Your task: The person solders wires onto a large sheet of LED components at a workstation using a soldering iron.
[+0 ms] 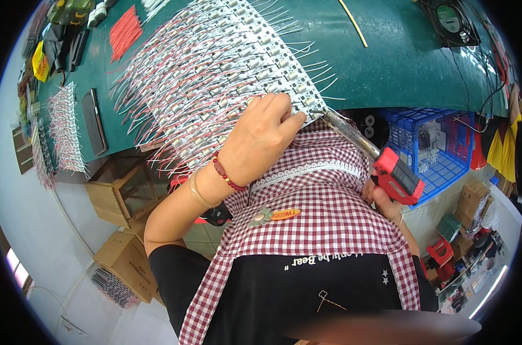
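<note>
A large panel of small white circuit boards lies tilted on the green table, with rows of red and white wires fanning out from it. My left hand rests over the panel's near edge, fingers curled together; whatever they pinch is hidden beneath them. From the right, a soldering gun with a red and black handle points its long metal barrel at the panel's near right corner. Its tip is close to my left fingertips. Wrapped under that handle is my right hand, partly hidden by it.
Red wires lie in a bundle at the far left. A dark phone-like slab and a smaller wired panel sit at the left edge. At right are a fan and, below table level, a blue crate. Cardboard boxes stand lower left.
</note>
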`<state>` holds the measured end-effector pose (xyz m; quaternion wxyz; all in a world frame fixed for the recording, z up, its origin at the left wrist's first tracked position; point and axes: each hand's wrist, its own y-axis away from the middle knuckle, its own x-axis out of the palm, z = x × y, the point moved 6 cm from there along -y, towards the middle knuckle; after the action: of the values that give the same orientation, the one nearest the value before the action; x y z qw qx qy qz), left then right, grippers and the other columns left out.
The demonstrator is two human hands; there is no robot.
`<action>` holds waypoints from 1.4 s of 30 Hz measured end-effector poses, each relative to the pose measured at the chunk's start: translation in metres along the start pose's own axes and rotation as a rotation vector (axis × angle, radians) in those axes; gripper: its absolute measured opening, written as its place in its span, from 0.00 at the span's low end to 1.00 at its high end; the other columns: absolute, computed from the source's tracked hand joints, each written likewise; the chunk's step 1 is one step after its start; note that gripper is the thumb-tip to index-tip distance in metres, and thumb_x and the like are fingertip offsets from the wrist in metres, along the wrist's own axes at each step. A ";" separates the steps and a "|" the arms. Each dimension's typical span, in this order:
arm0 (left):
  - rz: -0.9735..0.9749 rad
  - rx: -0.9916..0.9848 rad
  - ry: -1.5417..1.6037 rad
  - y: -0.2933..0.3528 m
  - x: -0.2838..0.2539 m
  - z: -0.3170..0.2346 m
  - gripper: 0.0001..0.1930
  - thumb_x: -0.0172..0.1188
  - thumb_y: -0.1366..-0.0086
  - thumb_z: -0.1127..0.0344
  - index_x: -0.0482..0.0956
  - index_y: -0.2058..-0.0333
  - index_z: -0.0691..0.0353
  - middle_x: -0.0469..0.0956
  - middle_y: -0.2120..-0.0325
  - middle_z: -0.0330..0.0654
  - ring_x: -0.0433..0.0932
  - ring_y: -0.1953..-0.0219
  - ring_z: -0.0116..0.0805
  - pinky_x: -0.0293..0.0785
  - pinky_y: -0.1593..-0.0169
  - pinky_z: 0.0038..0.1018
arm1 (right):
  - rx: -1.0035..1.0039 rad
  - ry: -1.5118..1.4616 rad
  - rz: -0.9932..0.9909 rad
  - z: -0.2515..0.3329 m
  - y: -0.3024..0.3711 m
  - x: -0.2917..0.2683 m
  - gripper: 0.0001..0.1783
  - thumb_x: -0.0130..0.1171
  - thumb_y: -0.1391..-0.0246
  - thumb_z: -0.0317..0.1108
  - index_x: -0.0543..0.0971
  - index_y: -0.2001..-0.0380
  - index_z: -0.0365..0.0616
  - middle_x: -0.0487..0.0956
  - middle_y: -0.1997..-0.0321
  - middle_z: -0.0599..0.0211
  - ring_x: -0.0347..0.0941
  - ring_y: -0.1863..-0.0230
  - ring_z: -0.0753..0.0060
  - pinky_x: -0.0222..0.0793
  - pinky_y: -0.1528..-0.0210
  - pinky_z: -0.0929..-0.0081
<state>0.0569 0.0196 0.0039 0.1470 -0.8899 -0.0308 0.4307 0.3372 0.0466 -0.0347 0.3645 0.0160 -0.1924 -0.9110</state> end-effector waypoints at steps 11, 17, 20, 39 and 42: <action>0.055 -0.088 -0.254 -0.004 -0.041 0.015 0.09 0.59 0.52 0.74 0.81 0.70 0.58 0.69 0.74 0.37 0.71 0.68 0.35 0.64 0.65 0.30 | -0.222 -0.404 -0.130 0.064 -0.073 -0.002 0.30 0.47 0.38 0.53 0.61 0.47 0.37 0.63 0.84 0.72 0.57 0.89 0.82 0.61 0.84 0.81; -0.233 -0.352 -0.464 -0.032 -0.143 0.173 0.05 0.59 0.42 0.71 0.79 0.67 0.63 0.76 0.69 0.46 0.74 0.62 0.47 0.70 0.58 0.36 | -0.386 -0.496 -0.092 0.103 -0.110 0.010 0.26 0.44 0.35 0.48 0.61 0.47 0.34 0.62 0.83 0.72 0.55 0.89 0.85 0.60 0.84 0.84; -0.292 -0.325 -0.529 -0.052 -0.153 0.227 0.07 0.61 0.44 0.68 0.80 0.67 0.62 0.77 0.68 0.46 0.74 0.61 0.48 0.71 0.57 0.37 | -0.364 -0.482 -0.131 0.118 -0.125 0.014 0.27 0.46 0.36 0.50 0.61 0.48 0.35 0.63 0.84 0.71 0.57 0.90 0.83 0.62 0.85 0.81; -0.366 -0.182 -0.647 -0.063 -0.125 0.246 0.02 0.51 0.43 0.73 0.72 0.70 0.59 0.70 0.72 0.46 0.69 0.64 0.46 0.63 0.61 0.40 | -0.439 -0.477 -0.246 0.171 -0.157 0.023 0.21 0.42 0.33 0.43 0.64 0.48 0.36 0.62 0.83 0.72 0.57 0.87 0.82 0.61 0.82 0.80; -0.386 -0.181 -0.632 -0.070 -0.140 0.234 0.03 0.51 0.49 0.77 0.70 0.74 0.63 0.68 0.75 0.51 0.67 0.67 0.52 0.63 0.63 0.43 | -0.462 -0.379 -0.300 0.181 -0.151 0.026 0.21 0.50 0.38 0.44 0.67 0.52 0.36 0.66 0.86 0.71 0.60 0.90 0.80 0.62 0.86 0.78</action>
<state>-0.2076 0.1162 -0.0067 0.1296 -0.7004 -0.2794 0.6439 0.1883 0.1906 0.0813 0.1782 -0.2088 -0.0407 -0.9607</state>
